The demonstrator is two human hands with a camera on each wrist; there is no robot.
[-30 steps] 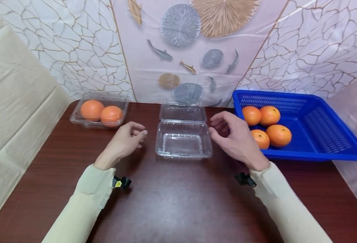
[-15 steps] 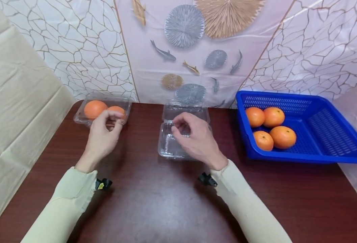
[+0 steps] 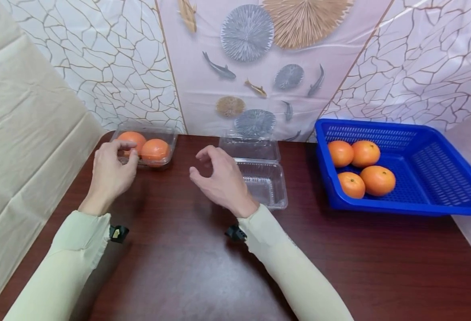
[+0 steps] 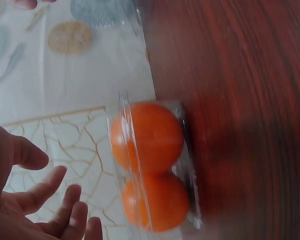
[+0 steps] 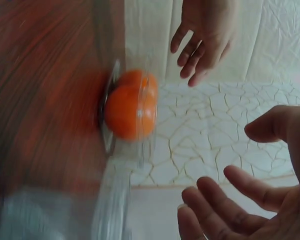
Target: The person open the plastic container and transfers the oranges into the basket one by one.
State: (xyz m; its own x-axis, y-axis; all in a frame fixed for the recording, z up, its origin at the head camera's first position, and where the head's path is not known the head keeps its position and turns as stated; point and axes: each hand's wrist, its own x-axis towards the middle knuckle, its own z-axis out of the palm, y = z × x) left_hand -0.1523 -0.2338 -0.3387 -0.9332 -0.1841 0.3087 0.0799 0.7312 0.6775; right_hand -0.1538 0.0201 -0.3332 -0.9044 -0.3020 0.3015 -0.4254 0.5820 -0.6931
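Boxed oranges (image 3: pixel 155 150) ungripped

Nothing is held by the left hand (image 3: pixel 112 173) or right hand (image 3: pixel 221 179); both are loosely curved, thumbs apart. The clear container (image 3: pixel 162 130) is seen at two o'clock from the left, ten o'clock from the right.

I see two round oranges (image 4: pixel 149 132) side by side in a clear box (image 4: pixel 138 172). The left hand (image 4: pixel 29 198) is near the box, with a gap between. The red-brown table (image 4: pixel 252 120) is under the box, the squiggly wall (image 4: pixel 77 137) behind it.
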